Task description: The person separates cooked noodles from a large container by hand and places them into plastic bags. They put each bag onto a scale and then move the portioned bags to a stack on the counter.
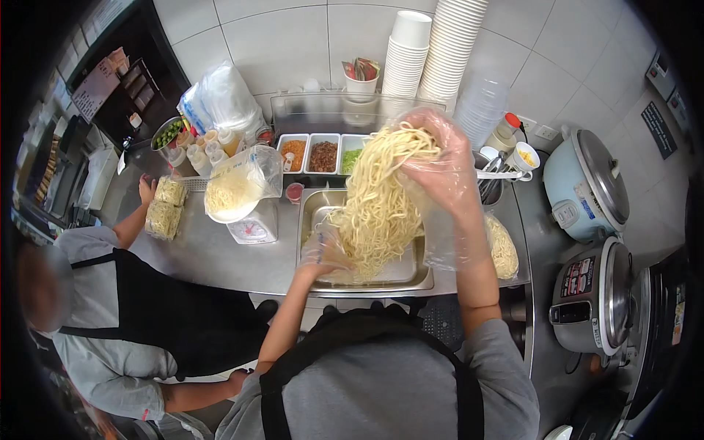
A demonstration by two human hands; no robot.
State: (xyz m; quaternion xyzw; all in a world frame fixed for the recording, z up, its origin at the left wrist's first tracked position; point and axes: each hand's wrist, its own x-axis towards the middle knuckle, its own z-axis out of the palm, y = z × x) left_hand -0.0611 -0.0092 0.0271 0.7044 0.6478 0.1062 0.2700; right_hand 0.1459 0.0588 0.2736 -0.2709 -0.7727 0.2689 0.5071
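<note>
My right hand [440, 157], in a clear plastic glove, is raised and closed on a thick bunch of pale noodles [385, 203]. The strands hang down into a rectangular stainless steel pan [421, 275] on the counter. Low at the pan's left side, my gloved left hand [330, 253] has its fingers in the lower strands; the noodles partly hide them. Left of the pan, a white kitchen scale [253, 225] carries a white bowl [234, 215] with a plastic bag of noodles [234, 187] over it.
A co-worker [165, 308] stands at left, one hand near wrapped noodle packs [165, 212]. Behind the pan are topping trays [324, 155] and tall stacks of paper cups [407, 66]. Bagged noodles [500, 247] lie at right, near a blue rice cooker [575, 181] and a grey one [583, 302].
</note>
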